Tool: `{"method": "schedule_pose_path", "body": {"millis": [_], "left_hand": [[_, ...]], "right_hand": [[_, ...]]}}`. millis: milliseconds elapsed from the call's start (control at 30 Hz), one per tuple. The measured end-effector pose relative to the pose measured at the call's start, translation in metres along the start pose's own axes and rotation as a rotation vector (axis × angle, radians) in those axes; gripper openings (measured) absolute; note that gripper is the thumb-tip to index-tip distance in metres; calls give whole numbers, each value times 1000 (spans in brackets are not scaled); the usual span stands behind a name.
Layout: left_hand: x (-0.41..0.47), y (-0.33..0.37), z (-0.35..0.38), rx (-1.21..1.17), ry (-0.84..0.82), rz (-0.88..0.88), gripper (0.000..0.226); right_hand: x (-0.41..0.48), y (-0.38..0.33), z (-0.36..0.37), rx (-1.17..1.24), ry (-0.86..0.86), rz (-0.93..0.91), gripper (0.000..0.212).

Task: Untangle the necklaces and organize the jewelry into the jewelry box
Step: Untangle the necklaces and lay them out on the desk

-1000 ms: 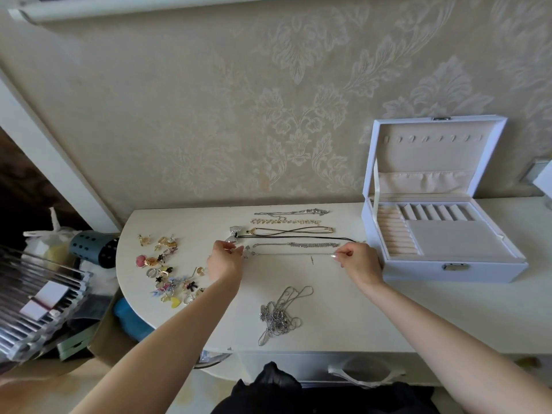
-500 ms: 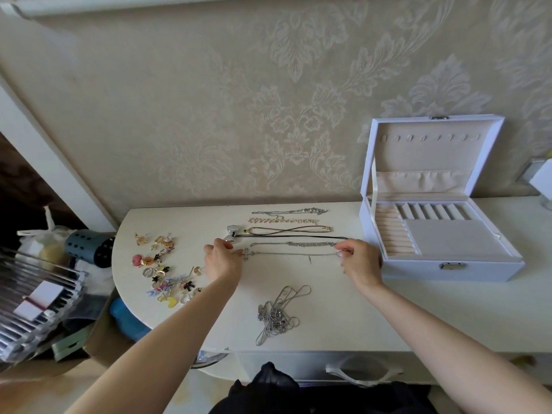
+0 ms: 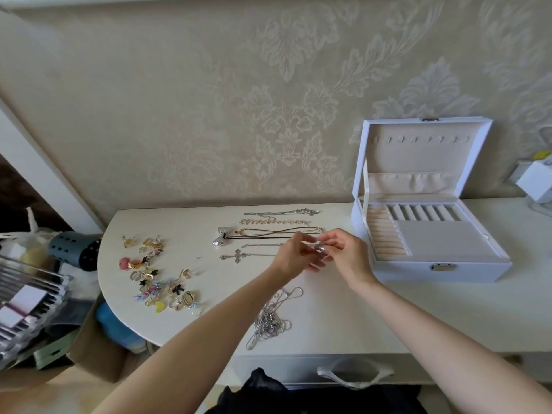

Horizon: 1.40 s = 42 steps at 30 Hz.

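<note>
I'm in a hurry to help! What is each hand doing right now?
Left hand: pinches the cross necklace chain.
Right hand: pinches the same chain's end.

The left hand (image 3: 291, 258) has slid along the cross necklace (image 3: 236, 256) to meet the right hand (image 3: 348, 256); its pendant is now uncovered.

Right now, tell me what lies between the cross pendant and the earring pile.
Between cross pendant and earring pile, the head view shows only bare tabletop.

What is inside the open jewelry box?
The jewelry box shows only beige lining: ring rolls, small slots, a flat pad. No jewelry visible. Inside the lid pocket is hidden.
</note>
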State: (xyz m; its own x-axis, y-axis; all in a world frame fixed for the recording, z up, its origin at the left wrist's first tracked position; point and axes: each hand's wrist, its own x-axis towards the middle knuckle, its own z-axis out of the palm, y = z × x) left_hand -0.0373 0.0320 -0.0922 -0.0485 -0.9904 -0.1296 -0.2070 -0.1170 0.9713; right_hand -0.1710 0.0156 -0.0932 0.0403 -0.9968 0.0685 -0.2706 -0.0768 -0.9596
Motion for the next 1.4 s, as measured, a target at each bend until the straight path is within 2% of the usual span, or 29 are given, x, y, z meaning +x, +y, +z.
{"method": "schedule_pose_path", "body": {"millis": [167,467,733,1067,1267,1400], "left_hand": [[1,-5,-6,67,101,5,22],[-3,-4,-12,24,130,2,8],[-8,-3,-12,-15,64,-27,7],[-10,-2,-17,3,51,-44,8],[-11,0,-18,71,79,-37,10],[-10,0,-19,135,116,-18,13]], "right_hand": [[0,2,1,-88,34,-38,27],[-1,1,2,-130,40,-27,9],[-2,-4,2,79,-35,106,13],[-3,-7,3,449,-164,238,12],[-3,-10,1,397,-228,228,14],[-4,-12,-3,257,-270,178,16]]}}
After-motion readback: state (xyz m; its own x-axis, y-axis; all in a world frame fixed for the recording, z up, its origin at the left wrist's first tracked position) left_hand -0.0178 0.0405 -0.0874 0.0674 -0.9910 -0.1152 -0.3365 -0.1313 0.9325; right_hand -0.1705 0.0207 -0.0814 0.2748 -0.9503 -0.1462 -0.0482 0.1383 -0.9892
